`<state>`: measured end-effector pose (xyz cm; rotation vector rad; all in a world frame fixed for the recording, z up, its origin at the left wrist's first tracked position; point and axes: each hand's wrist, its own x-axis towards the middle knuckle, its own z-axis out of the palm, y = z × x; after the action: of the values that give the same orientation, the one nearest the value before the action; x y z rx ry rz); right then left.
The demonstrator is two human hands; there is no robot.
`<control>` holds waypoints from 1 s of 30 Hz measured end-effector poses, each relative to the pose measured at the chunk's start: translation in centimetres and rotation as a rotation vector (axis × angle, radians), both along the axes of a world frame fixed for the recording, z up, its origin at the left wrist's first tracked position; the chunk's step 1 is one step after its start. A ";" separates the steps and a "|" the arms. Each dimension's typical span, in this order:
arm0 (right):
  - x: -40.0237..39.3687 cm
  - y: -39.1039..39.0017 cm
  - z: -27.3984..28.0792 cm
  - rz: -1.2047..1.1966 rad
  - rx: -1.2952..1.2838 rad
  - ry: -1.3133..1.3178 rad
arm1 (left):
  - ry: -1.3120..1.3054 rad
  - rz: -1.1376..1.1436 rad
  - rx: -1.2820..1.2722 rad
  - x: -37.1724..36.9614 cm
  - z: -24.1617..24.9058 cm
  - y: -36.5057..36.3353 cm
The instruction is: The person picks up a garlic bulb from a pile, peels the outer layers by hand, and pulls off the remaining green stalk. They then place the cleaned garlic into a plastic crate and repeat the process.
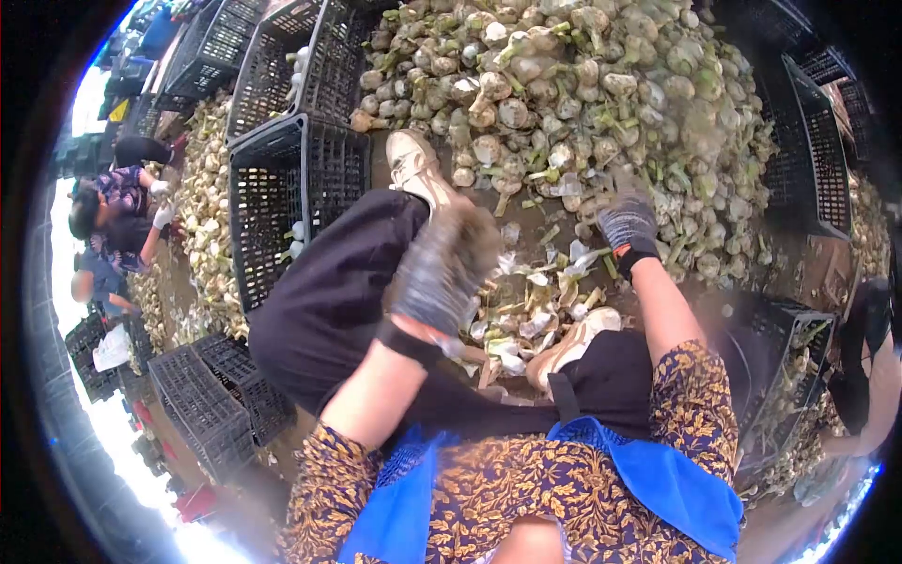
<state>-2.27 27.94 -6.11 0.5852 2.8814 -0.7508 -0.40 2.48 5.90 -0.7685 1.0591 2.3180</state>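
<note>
My left hand (442, 268), in a grey glove with a dark band at the wrist, is over my bent left leg, in front of a pale shoe (413, 164). Motion smears its fingers, so whether it holds anything cannot be made out. My right hand (628, 221), gloved alike, reaches to the near edge of a large heap of garlic bulbs (564, 103). Its fingers look stretched out toward the bulbs, though their tips blur into the heap. Between my feet lie garlic skins and cut stalks (540, 301).
A black plastic crate (268, 202) with a few bulbs stands left of my leg. More crates (202, 404) are at lower left, and another crate (789, 367) is by my right side. Co-workers (122, 211) sit beside a second garlic pile (202, 188); another person's arm (874, 404) shows at far right.
</note>
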 end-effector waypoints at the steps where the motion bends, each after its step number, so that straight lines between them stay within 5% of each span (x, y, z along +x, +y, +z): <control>1: -0.7 0.9 -1.0 0.075 0.173 0.133 | -0.035 -0.038 -0.039 0.9 -0.1 1.0; 2: -1.6 1.2 -1.5 0.150 0.346 0.266 | -0.087 -0.048 -0.063 2.0 -0.9 1.5; 6: -6.1 1.4 -2.7 0.390 0.560 -0.054 | -0.138 -0.132 -0.087 2.9 -4.0 2.0; 12: -8.0 2.5 -5.7 0.385 0.550 -0.097 | -0.111 -0.141 -0.103 2.1 -4.9 1.7; 16: -6.1 1.3 -2.3 0.312 0.503 -0.018 | -0.037 -0.198 -0.179 2.2 -5.2 1.8; 18: -4.7 0.3 0.8 0.109 0.014 -0.029 | 0.036 -0.233 -0.243 2.4 -5.6 1.9; 20: -2.5 -1.7 2.8 0.002 -0.266 -0.007 | 0.440 -0.289 -0.528 2.9 -6.3 2.9; 21: -0.7 -3.4 4.9 -0.048 -0.454 0.030 | 0.371 -0.020 -0.030 3.6 -6.9 3.7; 22: 1.0 -5.3 7.3 -0.097 -0.642 0.068 | 0.374 -0.019 -0.038 3.4 -5.7 4.4; 24: 4.5 -7.8 8.5 -0.044 -0.757 0.198 | 0.130 -0.146 -0.135 2.4 -2.2 5.5; 25: 5.9 -8.7 11.1 0.111 -0.516 0.220 | 0.132 -0.131 -0.173 2.9 -2.0 6.0; 26: 7.3 -9.6 11.0 0.181 -0.481 0.369 | 0.441 -0.082 -0.229 3.1 -3.8 5.3; 28: 9.7 -10.5 13.3 -0.042 -0.994 0.252 | 0.441 -0.177 -0.384 4.4 -3.0 4.7; 30: 11.5 -8.1 9.1 0.054 -1.227 0.207 | 0.536 -0.177 -0.448 5.6 -4.7 3.4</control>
<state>9.23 19.82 2.96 0.2338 1.9228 -2.2972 5.19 5.92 1.20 -0.1717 1.8381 2.2046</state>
